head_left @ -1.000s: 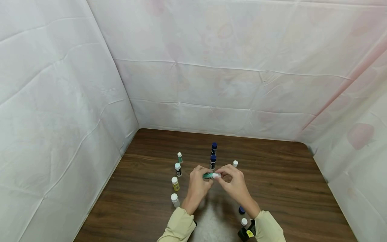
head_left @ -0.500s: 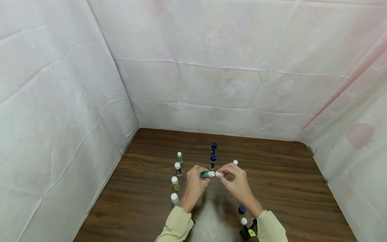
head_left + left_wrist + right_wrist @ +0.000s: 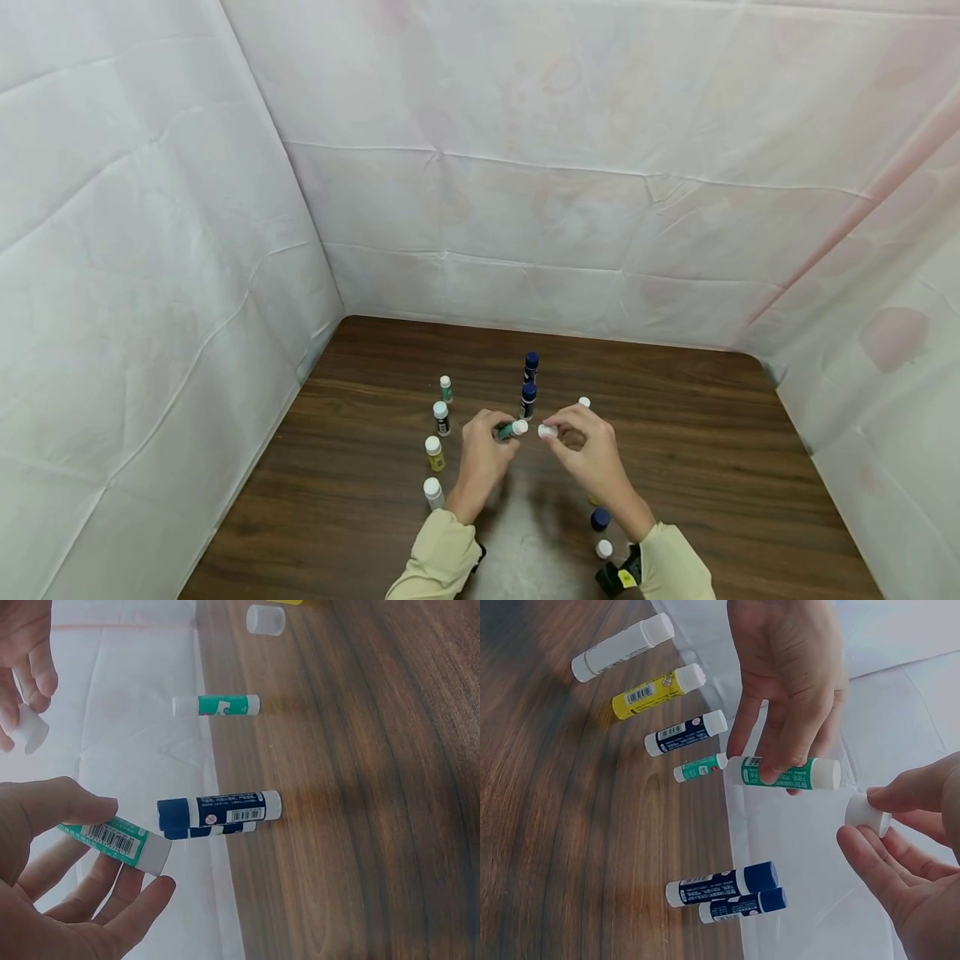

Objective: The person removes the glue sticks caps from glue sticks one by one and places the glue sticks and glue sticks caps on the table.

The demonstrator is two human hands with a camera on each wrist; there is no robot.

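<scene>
My left hand grips a green glue stick around its labelled barrel. The stick's uncapped white end points toward the right hand in the head view. Opposite it, my right hand pinches a white cap between thumb and fingers. A gap separates the cap from the stick. Just beyond the hands, two dark blue glue sticks stand upright, one behind the other. Another green glue stick stands behind the right hand, only its white cap top showing in the head view.
Left of the hands, a row holds a small green stick, a dark blue one with a white cap, a yellow one and a white one. Near the right forearm are a blue cap and a white round piece.
The white cap has come off the green glue stick and moved right with my right hand. My left hand has drawn slightly left, and the stick's white end now tilts upward.
</scene>
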